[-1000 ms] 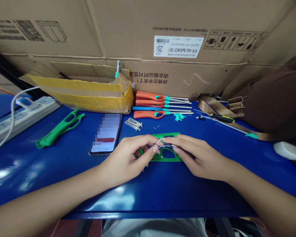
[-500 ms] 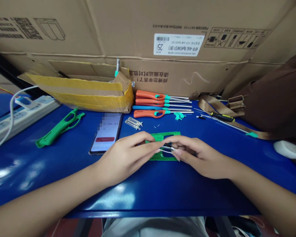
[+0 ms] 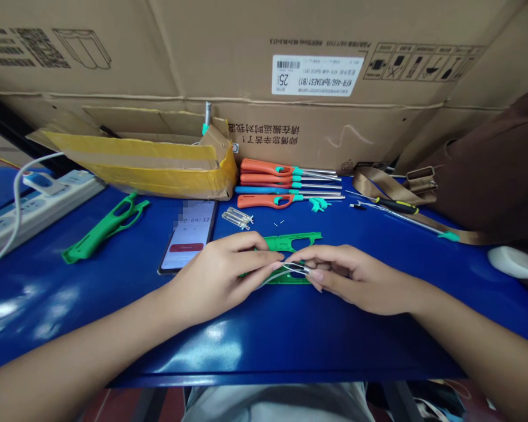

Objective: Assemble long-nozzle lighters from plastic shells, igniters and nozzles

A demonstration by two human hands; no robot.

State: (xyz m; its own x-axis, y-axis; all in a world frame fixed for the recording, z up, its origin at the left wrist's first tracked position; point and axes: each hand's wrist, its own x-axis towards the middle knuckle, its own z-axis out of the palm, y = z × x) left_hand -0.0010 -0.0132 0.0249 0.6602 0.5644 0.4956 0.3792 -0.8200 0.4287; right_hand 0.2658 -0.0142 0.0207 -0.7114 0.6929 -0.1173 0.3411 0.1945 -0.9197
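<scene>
A: So, what do the two hands have between them?

B: A thin clear tube (image 3: 278, 274), curved and hard to follow. The left hand (image 3: 222, 274) pinches it between thumb and fingers, and the right hand (image 3: 351, 275) pinches its other end, where a small metal tip shows. The tube's middle fades against the skin, so I cannot trace its whole run.

A: And under the hands?

B: A flat green plastic handle shell (image 3: 290, 243) lies on the glossy blue tabletop (image 3: 290, 340), near the middle, closer to the front edge than the back. The fingers cover its near part; only its far rim and one cut-out show.

A: What else can you make out?

B: Just left of the left hand lies a black smartphone (image 3: 189, 234) with a lit screen; its upper corner is blurred. Further towards the left edge lies a second green plastic handle shell (image 3: 103, 228). By the back edge, a row of orange and blue long-nosed lighters (image 3: 286, 184) lies beside a yellow-taped cardboard box (image 3: 145, 164). A white power strip (image 3: 30, 208) is cut off at the left edge, and a white rounded object (image 3: 514, 262) near the right edge is too partial to name.
</scene>
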